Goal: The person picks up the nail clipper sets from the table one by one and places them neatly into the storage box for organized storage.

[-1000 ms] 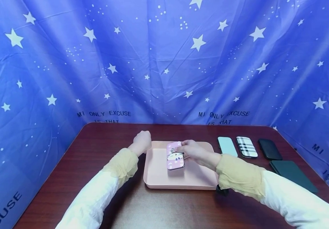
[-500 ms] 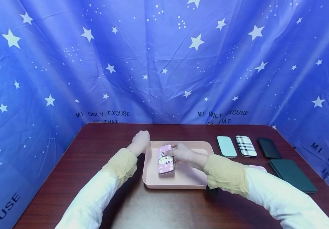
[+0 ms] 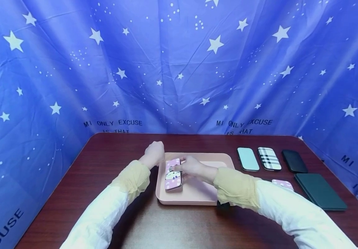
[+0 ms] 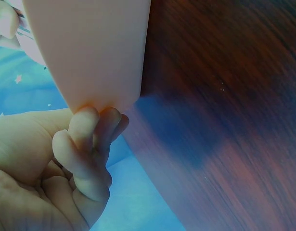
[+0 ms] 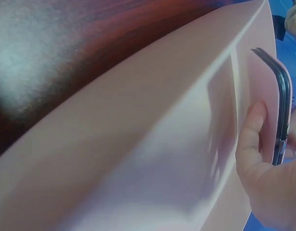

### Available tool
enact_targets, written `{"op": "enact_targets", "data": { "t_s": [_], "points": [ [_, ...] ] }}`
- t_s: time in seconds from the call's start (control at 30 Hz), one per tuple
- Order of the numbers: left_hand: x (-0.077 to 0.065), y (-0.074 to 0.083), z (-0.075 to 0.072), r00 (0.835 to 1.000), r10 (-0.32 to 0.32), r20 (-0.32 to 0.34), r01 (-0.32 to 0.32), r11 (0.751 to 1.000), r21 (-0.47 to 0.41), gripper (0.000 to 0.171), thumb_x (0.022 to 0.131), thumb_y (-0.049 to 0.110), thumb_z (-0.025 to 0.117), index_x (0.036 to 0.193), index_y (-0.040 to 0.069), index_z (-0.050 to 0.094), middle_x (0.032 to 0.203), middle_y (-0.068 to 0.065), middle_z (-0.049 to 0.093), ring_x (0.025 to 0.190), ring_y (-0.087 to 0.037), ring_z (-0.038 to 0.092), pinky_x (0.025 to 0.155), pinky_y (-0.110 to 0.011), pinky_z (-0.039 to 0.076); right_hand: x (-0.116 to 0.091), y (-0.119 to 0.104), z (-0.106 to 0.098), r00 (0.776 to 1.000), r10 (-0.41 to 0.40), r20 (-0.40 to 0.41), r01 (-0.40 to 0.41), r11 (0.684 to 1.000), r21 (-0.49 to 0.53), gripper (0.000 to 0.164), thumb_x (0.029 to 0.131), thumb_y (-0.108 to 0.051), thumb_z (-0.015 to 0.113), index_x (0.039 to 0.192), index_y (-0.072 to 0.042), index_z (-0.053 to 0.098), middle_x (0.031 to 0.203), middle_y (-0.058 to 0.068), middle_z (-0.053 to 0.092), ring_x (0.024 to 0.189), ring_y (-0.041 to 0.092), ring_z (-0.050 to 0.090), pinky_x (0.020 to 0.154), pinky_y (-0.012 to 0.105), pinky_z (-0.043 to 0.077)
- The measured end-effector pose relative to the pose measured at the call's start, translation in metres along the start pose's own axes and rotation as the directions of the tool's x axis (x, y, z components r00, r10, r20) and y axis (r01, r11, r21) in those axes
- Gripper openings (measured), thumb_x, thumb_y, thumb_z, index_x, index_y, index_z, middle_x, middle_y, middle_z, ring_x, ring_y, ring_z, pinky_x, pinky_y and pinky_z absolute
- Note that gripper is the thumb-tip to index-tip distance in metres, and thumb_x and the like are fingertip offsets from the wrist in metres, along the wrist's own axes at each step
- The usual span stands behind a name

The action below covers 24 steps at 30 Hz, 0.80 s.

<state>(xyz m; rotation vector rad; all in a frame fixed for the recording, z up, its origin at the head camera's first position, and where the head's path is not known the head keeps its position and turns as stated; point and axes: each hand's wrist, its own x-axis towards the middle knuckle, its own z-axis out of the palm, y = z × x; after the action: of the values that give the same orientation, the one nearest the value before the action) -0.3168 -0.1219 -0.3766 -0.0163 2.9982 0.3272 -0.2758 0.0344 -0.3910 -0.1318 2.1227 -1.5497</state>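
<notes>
White cloth with a tan cuff forms the left sleeve, leading up to the left hand, whose fingers curl in and pinch the far left corner of the pink tray. Over the tray's left part, the pink patterned case slants slightly, its edge gripped between the thumb and fingers of the right hand; whether it touches the tray floor I cannot tell. Beyond the tray, on the dark red table, lie a mint case, a plaid case, a pink item partly hidden by the right sleeve, a black case and, nearer, a dark green flat case.
</notes>
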Motion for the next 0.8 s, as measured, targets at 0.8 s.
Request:
{"op": "enact_targets", "data": {
  "t_s": [0.8],
  "points": [
    [0.001, -0.001, 0.0, 1.0, 0.024, -0.008, -0.024, 0.999, 0.022, 0.022, 0.063, 0.001, 0.075, 0.081, 0.003, 0.063, 0.062, -0.007, 0.063, 0.058, -0.023, 0.063, 0.046, -0.03, 0.05, 0.01, -0.001, 0.016, 0.998, 0.037, 0.044, -0.037, 0.999, 0.011, 0.025, 0.086, 0.003, 0.061, 0.105, 0.007, 0.046, 0.091, 0.026, 0.066, 0.069, 0.024, 0.068, 0.06, 0.038, 0.058]
  ]
}}
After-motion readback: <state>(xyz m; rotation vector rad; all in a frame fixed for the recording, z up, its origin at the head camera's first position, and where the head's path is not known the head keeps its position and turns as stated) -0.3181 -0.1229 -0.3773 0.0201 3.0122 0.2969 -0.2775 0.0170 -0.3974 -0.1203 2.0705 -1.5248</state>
